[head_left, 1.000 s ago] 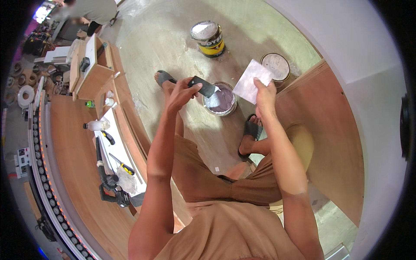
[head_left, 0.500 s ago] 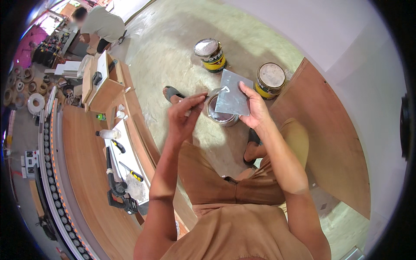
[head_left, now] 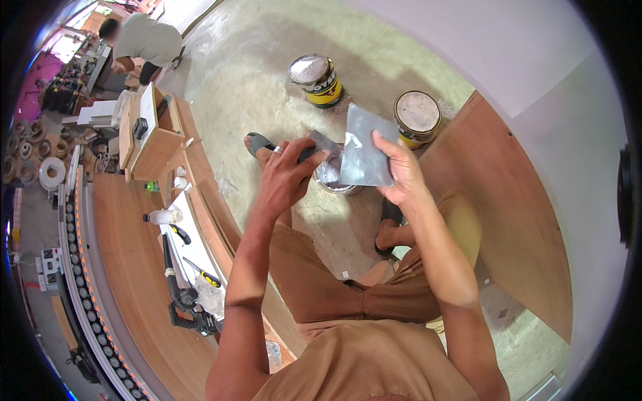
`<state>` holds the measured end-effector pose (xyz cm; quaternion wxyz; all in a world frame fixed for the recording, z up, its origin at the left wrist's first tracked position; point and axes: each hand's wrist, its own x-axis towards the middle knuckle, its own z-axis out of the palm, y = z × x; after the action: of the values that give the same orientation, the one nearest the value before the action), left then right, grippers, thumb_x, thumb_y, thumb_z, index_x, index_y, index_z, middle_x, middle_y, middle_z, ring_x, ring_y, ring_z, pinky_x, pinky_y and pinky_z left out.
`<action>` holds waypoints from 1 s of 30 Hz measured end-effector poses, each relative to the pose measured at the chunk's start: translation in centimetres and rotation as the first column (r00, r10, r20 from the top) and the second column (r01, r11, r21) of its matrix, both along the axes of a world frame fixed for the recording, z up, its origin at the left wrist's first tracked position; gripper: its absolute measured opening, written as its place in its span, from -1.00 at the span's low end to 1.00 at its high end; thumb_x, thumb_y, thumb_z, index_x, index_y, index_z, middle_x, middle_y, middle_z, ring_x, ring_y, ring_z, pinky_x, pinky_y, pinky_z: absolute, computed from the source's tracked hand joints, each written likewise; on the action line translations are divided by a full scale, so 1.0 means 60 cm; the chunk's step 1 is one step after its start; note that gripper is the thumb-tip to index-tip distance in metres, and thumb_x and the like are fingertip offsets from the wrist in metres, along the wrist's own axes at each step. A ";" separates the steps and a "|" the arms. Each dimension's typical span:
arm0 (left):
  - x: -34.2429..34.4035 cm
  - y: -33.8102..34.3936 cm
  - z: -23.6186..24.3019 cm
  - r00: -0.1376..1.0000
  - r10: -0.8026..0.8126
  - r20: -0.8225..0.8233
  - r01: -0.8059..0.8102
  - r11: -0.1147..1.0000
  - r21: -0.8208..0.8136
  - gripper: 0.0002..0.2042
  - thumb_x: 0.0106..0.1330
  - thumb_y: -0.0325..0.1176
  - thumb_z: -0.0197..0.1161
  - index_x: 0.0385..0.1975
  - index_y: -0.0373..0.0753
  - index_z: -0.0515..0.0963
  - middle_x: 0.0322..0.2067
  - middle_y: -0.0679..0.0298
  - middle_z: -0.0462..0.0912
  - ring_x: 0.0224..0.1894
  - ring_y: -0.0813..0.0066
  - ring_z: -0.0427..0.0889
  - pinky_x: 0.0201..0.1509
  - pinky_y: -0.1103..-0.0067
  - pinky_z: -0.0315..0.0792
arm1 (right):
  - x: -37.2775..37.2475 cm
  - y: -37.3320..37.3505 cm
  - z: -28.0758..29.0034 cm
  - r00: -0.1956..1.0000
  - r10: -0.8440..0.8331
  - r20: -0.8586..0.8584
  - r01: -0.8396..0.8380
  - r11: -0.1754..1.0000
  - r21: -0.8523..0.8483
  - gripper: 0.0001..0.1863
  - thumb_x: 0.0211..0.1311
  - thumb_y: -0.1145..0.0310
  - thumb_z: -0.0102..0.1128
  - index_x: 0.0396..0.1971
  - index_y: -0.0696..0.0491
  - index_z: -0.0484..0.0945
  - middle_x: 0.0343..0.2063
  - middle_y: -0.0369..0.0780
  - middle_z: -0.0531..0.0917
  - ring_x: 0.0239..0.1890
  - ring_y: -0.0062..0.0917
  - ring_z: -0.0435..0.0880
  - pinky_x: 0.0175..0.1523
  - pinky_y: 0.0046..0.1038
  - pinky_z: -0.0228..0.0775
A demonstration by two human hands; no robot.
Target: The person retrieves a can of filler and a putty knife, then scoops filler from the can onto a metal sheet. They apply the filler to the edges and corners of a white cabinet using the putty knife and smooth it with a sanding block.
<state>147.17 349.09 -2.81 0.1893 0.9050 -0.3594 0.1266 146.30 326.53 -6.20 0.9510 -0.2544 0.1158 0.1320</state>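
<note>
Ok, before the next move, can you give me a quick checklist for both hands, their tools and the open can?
1. Left hand gripping the scraper: ok.
2. Right hand holding the plate: ok, thumb on its face.
3. White dab on the plate: ok, one shows.
4. Open can in full view: not ok, the plate hides part.
5. Scraper clear of the can's rim: cannot tell.

- Far left: a co-worker in a pale top, bending forward
- Far left, lower: a white ring among other round pieces
- Left: a wooden box with a small black object on it
- Left, nearer: a clear bottle and a white board
- Near left: a black power tool with a long tube
- Right: a reddish-brown wooden panel beside a pale wall
</note>
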 end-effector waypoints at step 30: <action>0.123 -0.068 -0.512 0.768 0.308 -0.562 0.020 0.865 0.501 -0.80 0.07 -0.37 0.22 -0.31 -0.24 0.66 -0.24 -0.04 0.66 -0.15 0.04 0.66 -0.05 0.29 0.54 | 0.037 -0.054 0.002 0.976 -0.217 -0.001 0.216 0.973 0.085 -0.71 0.34 0.31 0.10 -0.07 0.18 0.52 -0.14 -0.18 0.66 -0.11 -0.43 0.66 0.07 -0.33 0.48</action>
<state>154.52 345.01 -33.52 0.0571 0.9381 -0.2227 -0.2589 148.50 323.28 -6.06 0.9701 -0.2005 0.1332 0.0313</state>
